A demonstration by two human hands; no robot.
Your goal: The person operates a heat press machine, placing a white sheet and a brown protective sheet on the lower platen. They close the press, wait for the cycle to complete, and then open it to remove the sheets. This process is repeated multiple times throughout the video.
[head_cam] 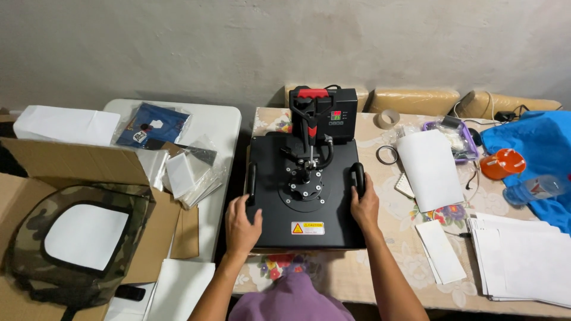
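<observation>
Hands: both of yours rest on the black heat press [304,196], one at each side of its top plate
Left hand: your left hand [241,221] lies on the plate's near-left edge, fingers spread loosely and curved over the rim, thumb pointing toward the yellow warning label [307,228]; it sits just below the left side handle [251,181] and closes on nothing
Right hand: your right hand [364,207] sits at the plate's right edge, fingers reaching up and curling round the lower end of the right side handle [357,177]; how firmly they grip it you cannot tell
Press: it stands in the middle of the flower-patterned tablecloth [410,249], its plate shut flat, a red-topped lever [311,113] and a black control box [339,113] at its back by the wall
Right of press: a white sheet [429,169] lies near, a smaller paper slip [441,251] nearer you, a stack of white papers [520,258] at the table's right end, an orange lid [502,163] and a blue cloth [532,145] beyond it
Tape: two rolls, one beige [388,118] and one dark ring [386,154], lie between the press and the white sheet
Left side: a white table [217,119] carries clear bags of white blanks [190,172] and a bagged blue item [151,126]; an open cardboard box [71,163] holds a camouflage bag with a white panel [83,235]
</observation>
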